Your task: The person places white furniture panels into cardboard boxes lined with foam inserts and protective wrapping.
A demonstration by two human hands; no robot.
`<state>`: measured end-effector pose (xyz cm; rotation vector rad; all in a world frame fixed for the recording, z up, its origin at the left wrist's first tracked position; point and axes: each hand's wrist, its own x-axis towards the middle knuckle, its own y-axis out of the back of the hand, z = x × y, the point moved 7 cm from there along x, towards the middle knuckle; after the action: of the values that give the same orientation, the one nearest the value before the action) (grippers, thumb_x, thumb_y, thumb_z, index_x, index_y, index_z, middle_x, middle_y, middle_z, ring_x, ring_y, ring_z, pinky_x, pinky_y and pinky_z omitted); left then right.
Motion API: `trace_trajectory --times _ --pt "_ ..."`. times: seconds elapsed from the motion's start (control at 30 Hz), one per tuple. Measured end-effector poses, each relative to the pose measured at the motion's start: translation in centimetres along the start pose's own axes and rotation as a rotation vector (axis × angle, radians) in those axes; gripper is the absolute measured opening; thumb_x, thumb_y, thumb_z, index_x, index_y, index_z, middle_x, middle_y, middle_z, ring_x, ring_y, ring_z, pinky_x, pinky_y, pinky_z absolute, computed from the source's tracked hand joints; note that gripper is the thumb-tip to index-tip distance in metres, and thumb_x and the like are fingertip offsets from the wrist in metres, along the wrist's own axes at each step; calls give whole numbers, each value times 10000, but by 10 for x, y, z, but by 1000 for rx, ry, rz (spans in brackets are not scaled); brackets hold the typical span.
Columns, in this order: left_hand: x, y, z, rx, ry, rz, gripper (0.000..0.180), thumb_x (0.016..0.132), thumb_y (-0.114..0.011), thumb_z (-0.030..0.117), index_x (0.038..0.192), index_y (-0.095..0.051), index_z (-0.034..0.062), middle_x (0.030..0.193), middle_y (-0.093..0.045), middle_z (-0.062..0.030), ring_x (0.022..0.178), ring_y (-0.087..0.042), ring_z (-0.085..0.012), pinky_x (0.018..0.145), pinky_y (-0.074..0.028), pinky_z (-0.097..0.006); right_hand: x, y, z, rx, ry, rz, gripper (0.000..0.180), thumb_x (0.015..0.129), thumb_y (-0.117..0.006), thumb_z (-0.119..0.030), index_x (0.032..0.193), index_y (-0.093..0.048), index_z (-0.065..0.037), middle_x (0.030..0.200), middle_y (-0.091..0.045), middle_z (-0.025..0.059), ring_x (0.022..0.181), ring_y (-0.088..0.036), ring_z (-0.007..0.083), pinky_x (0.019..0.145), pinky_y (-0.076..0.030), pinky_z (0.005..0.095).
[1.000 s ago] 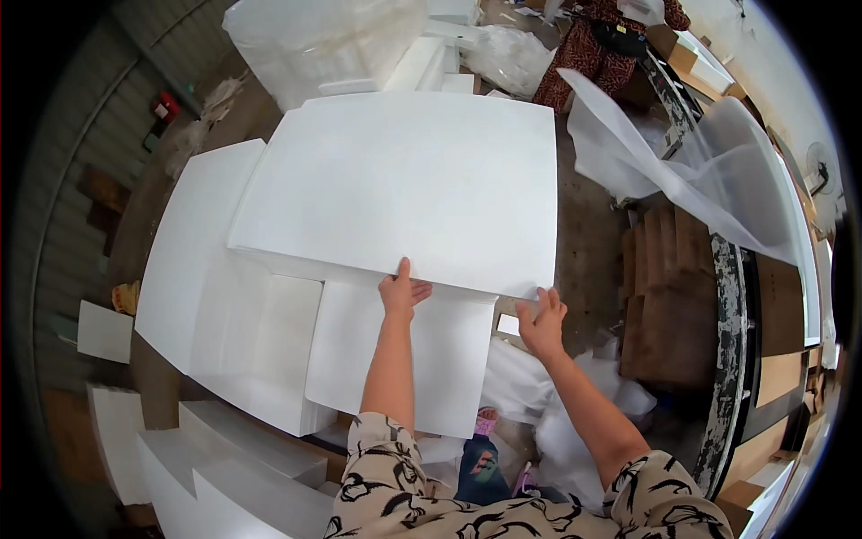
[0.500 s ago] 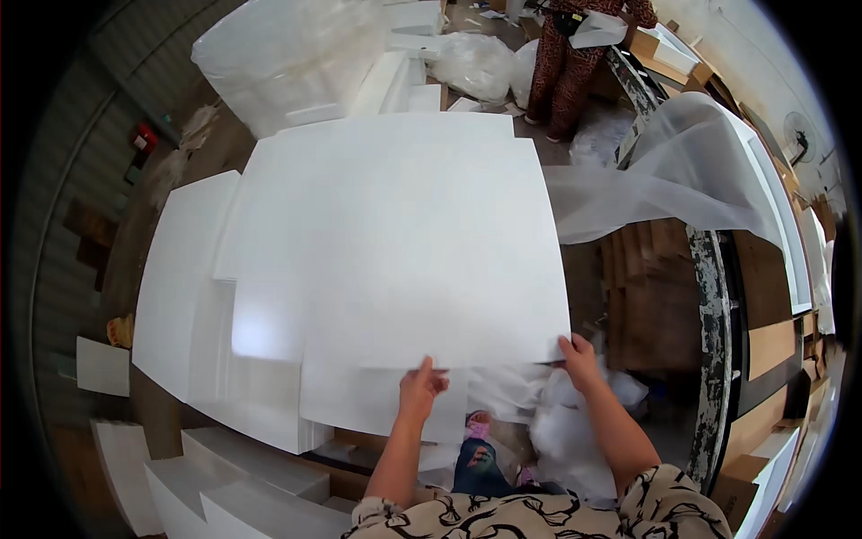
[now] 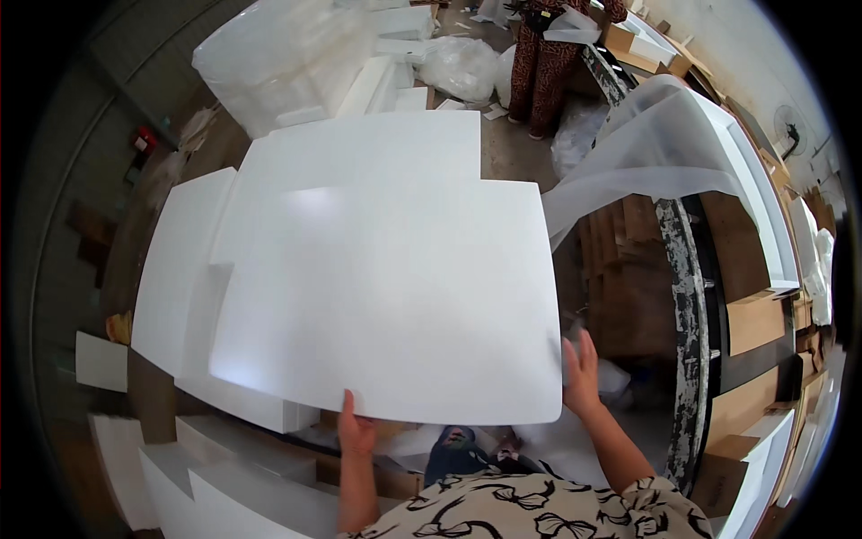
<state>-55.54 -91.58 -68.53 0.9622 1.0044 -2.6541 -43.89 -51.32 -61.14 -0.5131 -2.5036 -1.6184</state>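
A large white panel (image 3: 395, 314) lies tilted slightly over a stack of similar white panels (image 3: 377, 148), its near edge jutting out toward my body. My left hand (image 3: 357, 433) grips that near edge, thumb on top and the other fingers hidden underneath. By the panel's right edge, close to the near right corner, my right hand (image 3: 582, 377) is held upright with fingers stretched and apart. Its palm side faces the edge; whether it touches is hard to tell.
Right of me runs a worn-edged conveyor (image 3: 687, 359) carrying cardboard and white pieces. Translucent foam sheeting (image 3: 664, 144) drapes over it. Flat brown cardboard (image 3: 624, 260) is stacked beneath. A plastic-wrapped bundle (image 3: 278, 54) stands far left; another person (image 3: 543, 81) stands at the back.
The top panel has slid toward me, uncovering more of the stack behind it. My left hand moved left and nearer with the edge; my right hand let go of the corner and opened beside it.
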Motion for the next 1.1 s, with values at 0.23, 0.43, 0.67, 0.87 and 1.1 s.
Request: trace_trajectory --times 0.23,0.43,0.67,0.87,1.1 --pt "-96 -92 71 230 -281 13 310 831 -571 296 1044 -533 74 983 -595 -71 858 -589 -204 670 -489 -354 57 99 -18 164 381 110 377 657 -587 -44 1033 -613 -50 1074 -598 126 1070 -524 308 900 -435 380" --pt "-157 -110 116 387 -310 -140 345 815 -557 328 1024 -519 55 934 -599 -64 764 -586 -188 590 -468 -346 31 193 -59 243 426 41 391 615 -625 -48 1006 -618 -28 1000 -621 139 975 -579 309 826 -480 366" --pt "-150 -196 169 161 -685 -506 563 893 -441 432 1276 -378 24 1232 -483 -97 1151 -443 -230 921 -386 -403 82 235 -69 268 398 -23 339 643 -614 -132 954 -627 0 929 -636 153 876 -618 314 775 -498 349" --pt "36 -235 86 -119 -226 -578 404 950 -340 352 862 -553 21 734 -593 -128 693 -563 -237 753 -460 -362 163 300 -95 325 163 117 291 647 -761 -47 894 -617 7 849 -643 92 766 -619 182 674 -501 280" --pt "226 -187 4 -439 109 -60 915 721 -519 684 1305 -286 20 1291 -339 -188 1120 -412 -324 936 -387 -434 216 331 -156 283 52 226 437 544 -850 -208 847 -610 -4 755 -628 43 723 -600 156 678 -473 263"
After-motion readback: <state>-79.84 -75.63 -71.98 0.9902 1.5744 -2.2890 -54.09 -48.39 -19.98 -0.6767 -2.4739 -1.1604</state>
